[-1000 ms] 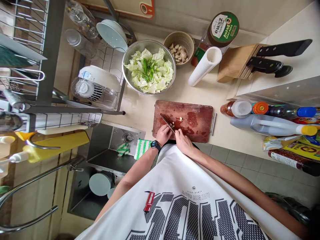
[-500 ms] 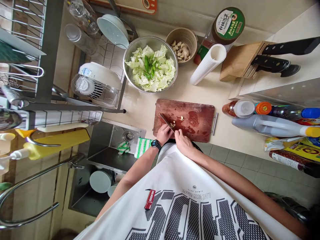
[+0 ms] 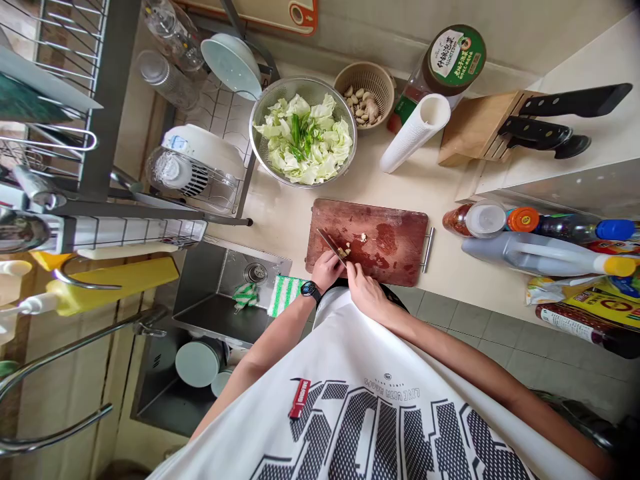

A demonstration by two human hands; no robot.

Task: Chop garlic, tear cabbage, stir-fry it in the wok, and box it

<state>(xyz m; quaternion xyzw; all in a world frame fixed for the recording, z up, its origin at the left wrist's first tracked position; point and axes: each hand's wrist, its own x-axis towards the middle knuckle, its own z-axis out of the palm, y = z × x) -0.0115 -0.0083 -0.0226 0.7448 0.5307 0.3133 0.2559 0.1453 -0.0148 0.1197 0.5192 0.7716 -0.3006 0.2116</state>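
Observation:
My left hand (image 3: pixel 326 270), with a black watch on the wrist, is closed round the handle of a knife (image 3: pixel 331 243). The blade lies slanted on the dark red cutting board (image 3: pixel 395 233). My right hand (image 3: pixel 363 288) is just right of the blade, fingers curled and pinching small pale chopped bits (image 3: pixel 343 253) at the board's near edge. A second small pile of pale bits (image 3: pixel 363 237) lies further in on the board.
A metal colander of cabbage and green chillies (image 3: pixel 304 133) and a small basket of garlic (image 3: pixel 364 101) stand behind the board. A paper roll (image 3: pixel 414 133), knife block (image 3: pixel 480 127) and bottles (image 3: pixel 540 240) are to the right. The sink (image 3: pixel 220 293) and dish rack (image 3: pixel 195 167) are to the left.
The knife and both hands have stayed at the board's near left part, with only small shifts. The view has moved slightly.

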